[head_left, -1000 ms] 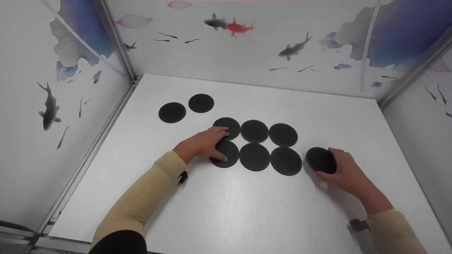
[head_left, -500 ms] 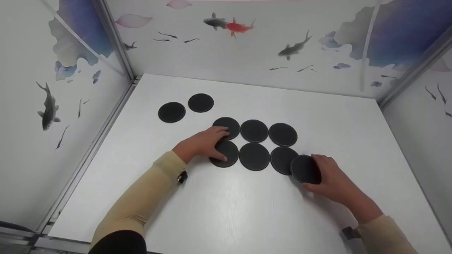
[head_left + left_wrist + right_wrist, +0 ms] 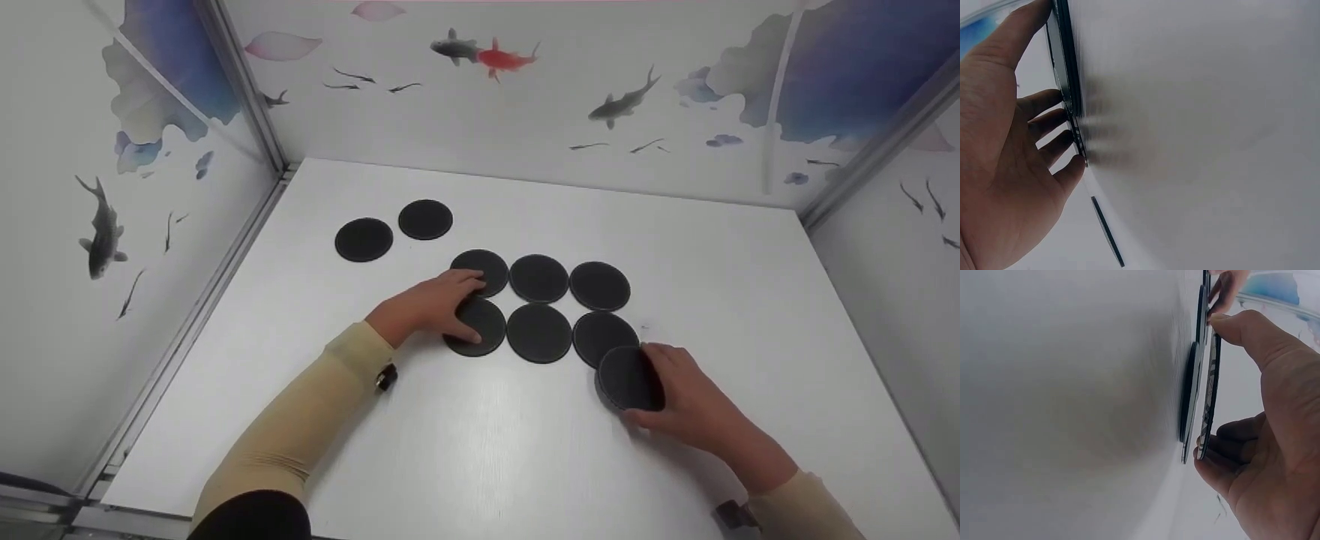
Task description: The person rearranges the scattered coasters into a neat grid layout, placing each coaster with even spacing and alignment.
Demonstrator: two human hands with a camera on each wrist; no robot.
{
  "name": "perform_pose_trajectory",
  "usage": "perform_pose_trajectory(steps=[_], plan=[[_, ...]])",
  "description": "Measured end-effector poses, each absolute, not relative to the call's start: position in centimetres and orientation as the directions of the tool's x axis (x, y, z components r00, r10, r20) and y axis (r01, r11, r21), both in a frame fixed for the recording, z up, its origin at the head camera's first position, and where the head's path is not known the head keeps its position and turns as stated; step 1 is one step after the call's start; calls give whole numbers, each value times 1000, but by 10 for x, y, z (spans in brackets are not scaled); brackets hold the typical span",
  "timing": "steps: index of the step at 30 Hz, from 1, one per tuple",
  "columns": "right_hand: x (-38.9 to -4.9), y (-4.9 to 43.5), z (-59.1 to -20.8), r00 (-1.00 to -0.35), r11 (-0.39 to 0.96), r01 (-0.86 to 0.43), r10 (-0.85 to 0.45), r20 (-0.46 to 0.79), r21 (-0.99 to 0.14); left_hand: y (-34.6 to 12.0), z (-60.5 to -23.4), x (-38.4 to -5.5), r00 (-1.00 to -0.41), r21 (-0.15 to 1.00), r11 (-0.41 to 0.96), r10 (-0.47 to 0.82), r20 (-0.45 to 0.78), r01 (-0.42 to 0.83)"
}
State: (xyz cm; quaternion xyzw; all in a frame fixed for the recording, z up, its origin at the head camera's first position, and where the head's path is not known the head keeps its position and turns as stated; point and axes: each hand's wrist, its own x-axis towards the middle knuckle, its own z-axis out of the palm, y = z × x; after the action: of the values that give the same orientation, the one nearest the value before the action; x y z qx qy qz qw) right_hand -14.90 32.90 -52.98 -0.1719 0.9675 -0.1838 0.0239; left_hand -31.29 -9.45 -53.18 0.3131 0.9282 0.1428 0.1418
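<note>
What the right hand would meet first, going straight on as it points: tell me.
The right hand would likely meet the near row's rightmost disc, though its held disc looks raised and might pass over.

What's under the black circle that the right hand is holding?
From the head camera, the held disc covers some white table and the edge of the nearer row's right-end disc; that hidden patch can't be seen. The right wrist view shows a gap underneath.
</note>
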Motion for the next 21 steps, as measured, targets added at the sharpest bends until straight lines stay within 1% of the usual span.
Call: perform_pose_trajectory(steps=[9,16,21], plan=[[-137,315,-532,-940,887,-325,-340,13,-329,-94,-532,-312,-768,351,768,616,-175,536],[-131,308,-533,-942,884,-314,-335,-4,-346,-94,-530,-312,-765,358,763,621,-172,539],[-127,303,-534,-945,892,-301,-327,-23,-337,-94,-529,-312,-763,363,759,624,-171,540]])
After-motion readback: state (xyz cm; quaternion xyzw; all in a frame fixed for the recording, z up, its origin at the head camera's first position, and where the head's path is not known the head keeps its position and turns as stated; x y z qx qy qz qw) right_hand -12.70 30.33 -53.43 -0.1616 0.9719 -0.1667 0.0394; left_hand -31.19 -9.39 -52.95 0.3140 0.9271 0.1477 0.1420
